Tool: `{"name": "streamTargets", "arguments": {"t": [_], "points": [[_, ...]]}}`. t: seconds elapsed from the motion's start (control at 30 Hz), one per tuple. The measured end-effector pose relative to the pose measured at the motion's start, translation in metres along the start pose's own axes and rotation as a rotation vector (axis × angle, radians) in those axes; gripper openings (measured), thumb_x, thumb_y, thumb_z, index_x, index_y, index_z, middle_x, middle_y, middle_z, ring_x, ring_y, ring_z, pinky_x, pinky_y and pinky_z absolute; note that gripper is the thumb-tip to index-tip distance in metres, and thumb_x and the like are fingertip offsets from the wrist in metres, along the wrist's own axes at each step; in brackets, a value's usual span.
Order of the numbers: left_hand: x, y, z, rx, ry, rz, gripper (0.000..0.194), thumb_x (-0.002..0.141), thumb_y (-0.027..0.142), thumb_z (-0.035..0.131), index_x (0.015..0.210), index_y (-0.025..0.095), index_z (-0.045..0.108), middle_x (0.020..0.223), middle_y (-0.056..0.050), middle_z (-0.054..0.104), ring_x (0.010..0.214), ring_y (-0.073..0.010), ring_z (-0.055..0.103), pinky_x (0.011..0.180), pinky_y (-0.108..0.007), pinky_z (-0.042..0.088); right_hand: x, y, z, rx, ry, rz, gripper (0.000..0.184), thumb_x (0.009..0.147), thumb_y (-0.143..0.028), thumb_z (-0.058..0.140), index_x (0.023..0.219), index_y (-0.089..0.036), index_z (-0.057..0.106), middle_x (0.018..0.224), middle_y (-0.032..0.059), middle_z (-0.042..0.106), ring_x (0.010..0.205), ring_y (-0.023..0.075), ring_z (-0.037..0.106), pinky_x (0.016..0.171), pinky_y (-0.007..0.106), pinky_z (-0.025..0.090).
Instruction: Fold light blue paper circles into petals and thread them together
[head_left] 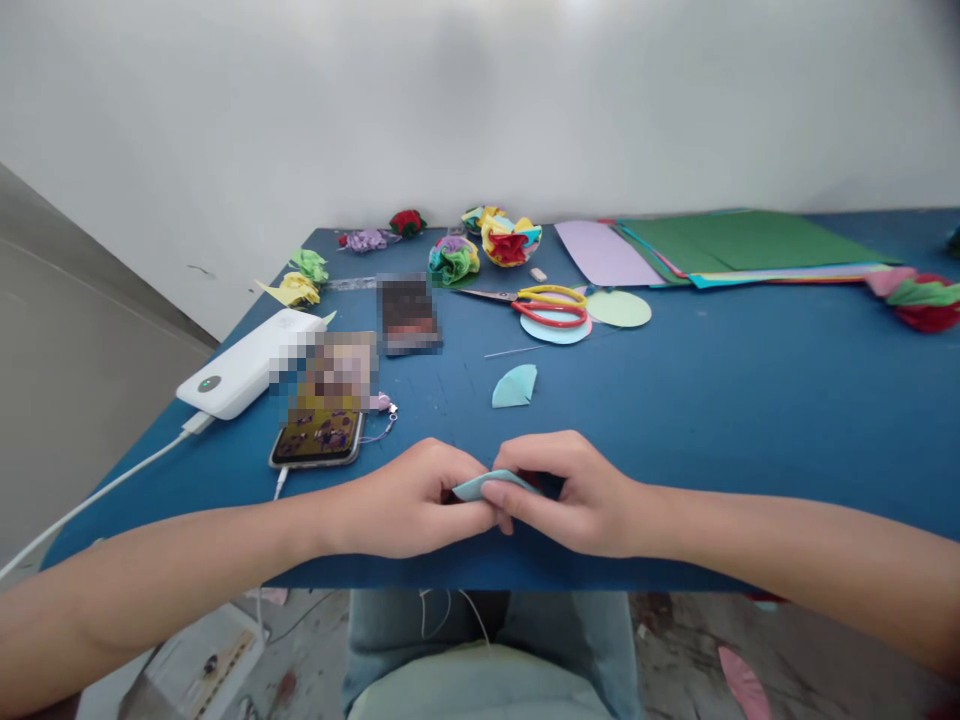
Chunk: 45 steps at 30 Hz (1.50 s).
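Between my two hands is a small piece of folded light-blue paper (480, 484), held just above the front part of the blue table. My left hand (427, 498) grips its left side, thumb and fingers closed. On the other side my right hand (566, 495) pinches it, the thumb lying over the near face. Parts of the paper are hidden by the fingers. Beyond my hands a light-blue folded paper wedge (514, 387) lies on the table. Farther back, scissors (551, 305) with yellow and red handles rest partly on pale paper circles (621, 309).
On the left are a phone (319, 425) and a white power bank (251, 362) with cables. Crumpled paper flowers (454, 260) line the back. Stacked coloured paper (757, 243) lies at the back right, another paper flower (922, 300) at the right edge. The blue table's (750, 400) front edge is near my lap.
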<state>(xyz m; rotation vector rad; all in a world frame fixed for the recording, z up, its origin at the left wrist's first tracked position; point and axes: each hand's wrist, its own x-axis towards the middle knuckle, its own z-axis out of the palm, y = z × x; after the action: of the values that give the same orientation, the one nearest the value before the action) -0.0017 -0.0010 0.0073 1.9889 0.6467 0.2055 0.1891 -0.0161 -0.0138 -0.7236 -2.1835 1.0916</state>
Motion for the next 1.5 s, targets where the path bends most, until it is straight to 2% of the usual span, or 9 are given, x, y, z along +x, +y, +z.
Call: {"name": "streamTargets", "arguments": {"t": [0.13,0.3,0.43,0.67,0.87,1.03,1.2,1.4,1.5], "points": [[-0.002,-0.003,-0.002,-0.095,-0.061,-0.059,0.023,0.083,0.017,0.047,0.074,0.010,0.067,0.058,0.002,0.051,0.052,-0.0061,0.044,0.049,-0.015,0.034,-0.001,-0.001,0.000,-0.015,-0.051,0.025,0.026,0.088,-0.023,0.046,0.070,-0.012,0.061,0.060,-0.0009,0.052,0.054,0.0070,0.041,0.052,0.019,0.033],[-0.004,-0.006,-0.004,-0.184,-0.114,-0.165,0.023,0.082,0.020,0.048,0.071,0.012,0.067,0.059,0.001,0.054,0.054,-0.0080,0.047,0.053,-0.017,0.037,-0.001,0.002,0.000,0.040,-0.074,-0.003,0.024,0.088,-0.024,0.047,0.072,-0.012,0.061,0.056,-0.0039,0.043,0.051,0.0058,0.035,0.048,0.018,0.028],[-0.004,-0.006,-0.006,-0.219,-0.115,-0.180,0.025,0.082,0.021,0.048,0.068,0.013,0.066,0.060,0.000,0.054,0.059,-0.0100,0.049,0.057,-0.018,0.040,0.000,0.004,-0.002,0.066,-0.084,-0.028,0.028,0.090,-0.024,0.046,0.070,-0.011,0.060,0.056,-0.0044,0.042,0.051,0.0049,0.033,0.048,0.017,0.027],[-0.003,-0.006,-0.007,-0.262,-0.116,-0.190,0.023,0.081,0.023,0.049,0.068,0.014,0.066,0.059,0.000,0.052,0.060,-0.0109,0.050,0.060,-0.020,0.042,-0.003,0.008,-0.001,-0.036,-0.160,-0.004,0.041,0.093,-0.029,0.039,0.067,-0.011,0.066,0.049,-0.0043,0.036,0.045,0.0044,0.031,0.045,0.018,0.024],[-0.003,-0.004,-0.006,-0.236,-0.095,-0.208,0.026,0.083,0.026,0.049,0.072,0.014,0.068,0.057,0.001,0.051,0.061,-0.0111,0.050,0.059,-0.019,0.042,0.000,0.005,0.001,-0.081,0.018,-0.053,0.026,0.089,-0.025,0.045,0.070,-0.011,0.056,0.058,-0.0021,0.046,0.051,0.0061,0.037,0.049,0.017,0.029],[-0.002,-0.003,-0.006,-0.247,-0.069,-0.192,0.026,0.083,0.024,0.048,0.070,0.013,0.068,0.058,0.000,0.052,0.059,-0.0107,0.050,0.058,-0.019,0.042,-0.001,0.010,0.003,-0.145,-0.013,-0.143,0.031,0.092,-0.020,0.040,0.069,-0.014,0.061,0.056,-0.0017,0.051,0.049,0.0060,0.041,0.051,0.017,0.030],[-0.003,-0.003,-0.006,-0.248,-0.067,-0.193,0.027,0.084,0.027,0.049,0.072,0.012,0.068,0.057,0.001,0.051,0.058,-0.0101,0.049,0.057,-0.019,0.040,-0.005,0.012,0.003,-0.144,-0.001,-0.082,0.047,0.093,-0.027,0.039,0.051,-0.013,0.055,0.042,-0.0054,0.034,0.039,0.0041,0.028,0.042,0.019,0.022],[-0.003,-0.002,-0.005,-0.233,-0.005,-0.146,0.027,0.085,0.024,0.049,0.071,0.010,0.068,0.055,0.000,0.050,0.057,-0.0101,0.049,0.056,-0.019,0.038,-0.003,0.008,0.000,-0.100,0.016,-0.094,0.031,0.090,-0.025,0.043,0.067,-0.013,0.059,0.054,-0.0029,0.045,0.049,0.0057,0.039,0.049,0.018,0.028],[-0.002,-0.003,-0.005,-0.249,0.046,-0.119,0.028,0.085,0.024,0.049,0.069,0.009,0.067,0.052,0.000,0.049,0.055,-0.0094,0.048,0.054,-0.019,0.036,-0.003,0.013,0.001,-0.112,0.013,-0.098,0.041,0.092,-0.024,0.041,0.055,-0.013,0.054,0.046,-0.0060,0.032,0.041,0.0034,0.030,0.045,0.018,0.024]]}}
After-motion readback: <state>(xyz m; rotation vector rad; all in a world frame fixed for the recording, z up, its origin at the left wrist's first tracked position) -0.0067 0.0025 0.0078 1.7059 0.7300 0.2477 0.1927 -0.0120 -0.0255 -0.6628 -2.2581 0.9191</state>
